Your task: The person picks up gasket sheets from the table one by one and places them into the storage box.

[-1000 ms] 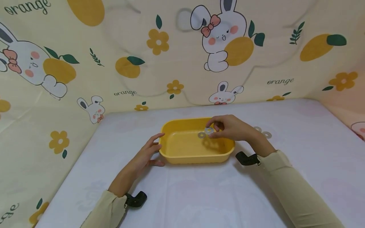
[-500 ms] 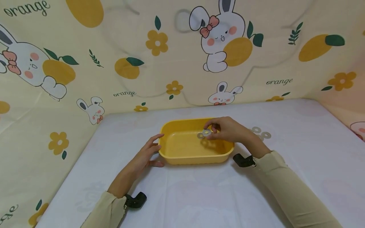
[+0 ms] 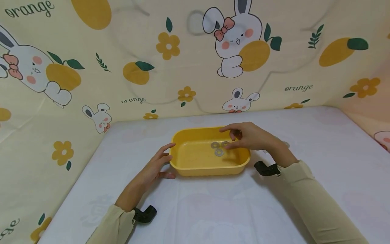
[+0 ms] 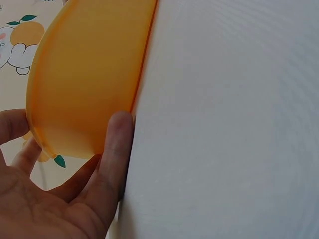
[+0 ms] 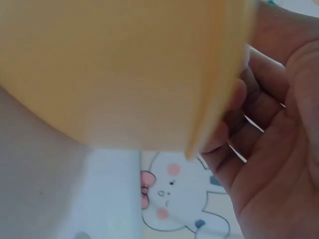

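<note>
A yellow plastic tray [image 3: 195, 171] stands on the white-covered table. My left hand [image 3: 155, 164] rests at its left end, fingertips on the rim and thumb low by the front corner. In the left wrist view, that thumb [image 4: 119, 134] lies straight along the lower wall. Three flat grey washers lie in the tray: one washer [image 3: 215, 145] behind, another washer [image 3: 218, 153] in front, and a third washer [image 3: 225, 143] partly behind the right thumb. Over the tray's right end is my right hand [image 3: 248, 135], index finger and thumb apart with nothing pinched between them.
On the table [image 3: 213, 210] to the right of the tray, more washers peek out around the right wrist, one washer [image 3: 286, 144] beyond it and one washer [image 3: 266, 152] beside it. A printed rabbit-and-orange cloth [image 3: 189, 51] hangs behind.
My right hand has let go of the washer it pinched, and its finger and thumb have spread. Three washers now show on the tray's floor. The left hand has stayed in place.
</note>
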`<action>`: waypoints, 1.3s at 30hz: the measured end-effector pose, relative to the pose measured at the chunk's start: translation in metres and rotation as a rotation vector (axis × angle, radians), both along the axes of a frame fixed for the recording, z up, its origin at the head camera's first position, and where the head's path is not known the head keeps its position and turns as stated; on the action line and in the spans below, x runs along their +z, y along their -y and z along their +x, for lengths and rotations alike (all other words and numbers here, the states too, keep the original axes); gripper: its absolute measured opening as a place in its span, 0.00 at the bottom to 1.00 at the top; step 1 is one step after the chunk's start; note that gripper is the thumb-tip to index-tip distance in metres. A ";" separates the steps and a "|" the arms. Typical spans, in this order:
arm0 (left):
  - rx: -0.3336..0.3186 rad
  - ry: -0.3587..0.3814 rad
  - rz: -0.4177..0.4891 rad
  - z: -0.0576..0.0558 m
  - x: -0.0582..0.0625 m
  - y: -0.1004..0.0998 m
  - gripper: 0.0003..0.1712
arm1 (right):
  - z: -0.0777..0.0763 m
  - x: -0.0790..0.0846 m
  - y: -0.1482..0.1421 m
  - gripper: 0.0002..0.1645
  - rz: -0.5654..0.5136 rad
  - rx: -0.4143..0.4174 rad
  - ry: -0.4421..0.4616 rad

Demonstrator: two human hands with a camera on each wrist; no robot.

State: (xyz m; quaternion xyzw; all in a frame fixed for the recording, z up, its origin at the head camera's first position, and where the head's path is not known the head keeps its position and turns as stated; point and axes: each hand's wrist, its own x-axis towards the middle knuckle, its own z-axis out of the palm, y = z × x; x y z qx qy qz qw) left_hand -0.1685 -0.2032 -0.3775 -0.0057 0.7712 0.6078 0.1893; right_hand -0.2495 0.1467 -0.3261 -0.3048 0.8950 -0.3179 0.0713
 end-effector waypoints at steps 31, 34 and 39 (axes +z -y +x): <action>0.003 -0.006 0.007 0.000 -0.002 0.001 0.28 | -0.023 -0.019 -0.080 0.29 0.294 -0.294 0.175; -0.006 -0.023 0.019 0.000 -0.002 0.002 0.27 | -0.025 -0.023 -0.080 0.28 0.313 -0.338 0.246; 0.002 -0.020 0.015 0.000 -0.002 0.002 0.27 | -0.025 -0.027 -0.080 0.27 0.293 -0.382 0.329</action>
